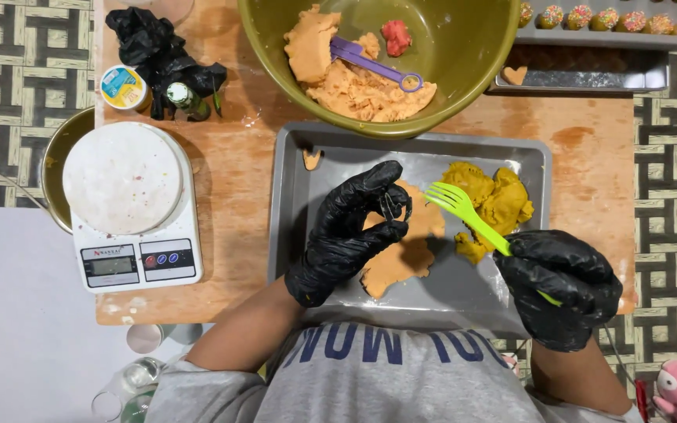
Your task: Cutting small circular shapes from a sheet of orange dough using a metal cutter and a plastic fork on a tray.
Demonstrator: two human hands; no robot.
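Observation:
Both my hands wear black gloves over a grey metal tray point(331, 149). My left hand point(354, 227) pinches a small ring-shaped cutter between thumb and fingers, just above a flat sheet of orange dough point(401, 262) on the tray. My right hand point(562, 286) grips a bright green plastic fork point(464, 211), its tines pointing up-left toward a lump of darker yellow filling point(495, 200) at the tray's right. A small dough scrap point(311, 159) lies near the tray's top-left corner.
An olive bowl point(464, 86) behind the tray holds orange dough, a red lump and a purple measuring spoon point(374, 64). A white kitchen scale point(131, 207) stands left, with a black bag, a small tub and a bottle behind. A rack of sprinkled balls point(613, 19) sits top right.

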